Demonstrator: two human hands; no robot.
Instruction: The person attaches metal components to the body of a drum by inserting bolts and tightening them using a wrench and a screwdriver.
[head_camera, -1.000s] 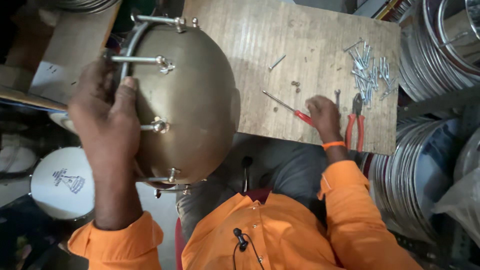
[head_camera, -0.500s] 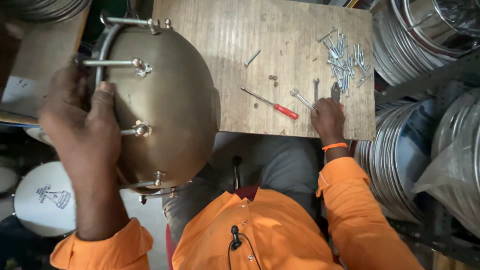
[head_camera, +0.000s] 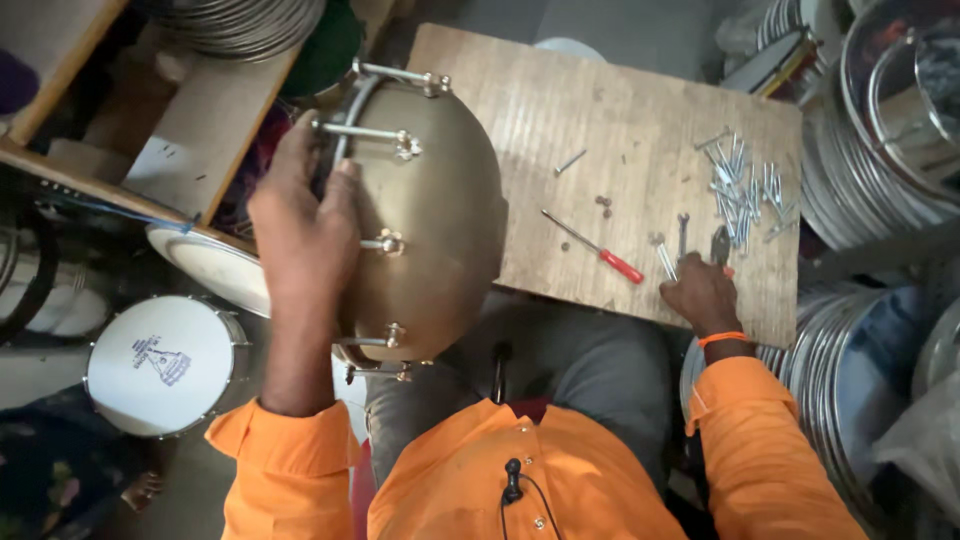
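Drumheads sit at the far left of the wooden board (head_camera: 620, 110): a small white drum (head_camera: 160, 365) low on the floor bearing a dark blue emblem of a roughly triangular shape, its lettering too small to make out, and above it the pale rim of another drum (head_camera: 205, 265) tucked under a wooden shelf (head_camera: 190, 130). Next toward the board, the left hand (head_camera: 300, 225) lies flat over the rim of the brass kettle drum shell (head_camera: 430, 210), fingers (head_camera: 345, 195) curled around one of its tension rods, steadying the bowl, which leans against the board's left edge over the person's lap. On the board itself lies a red-handled screwdriver (head_camera: 600, 250), then a small spanner (head_camera: 683, 232), with a heap of loose bolts (head_camera: 745, 195) beyond. The right hand (head_camera: 705, 295) rests at the board's near right corner, fingers closed down on what looks like a pair of pliers (head_camera: 720, 245), though I cannot tell how firmly. Stacked metal hoops (head_camera: 880, 140) crowd the board's right side. As I judge it, the shell is held by one hand only; a slackened grip could let it roll off the lap, and a nudge of the board could scatter bolts to the floor.
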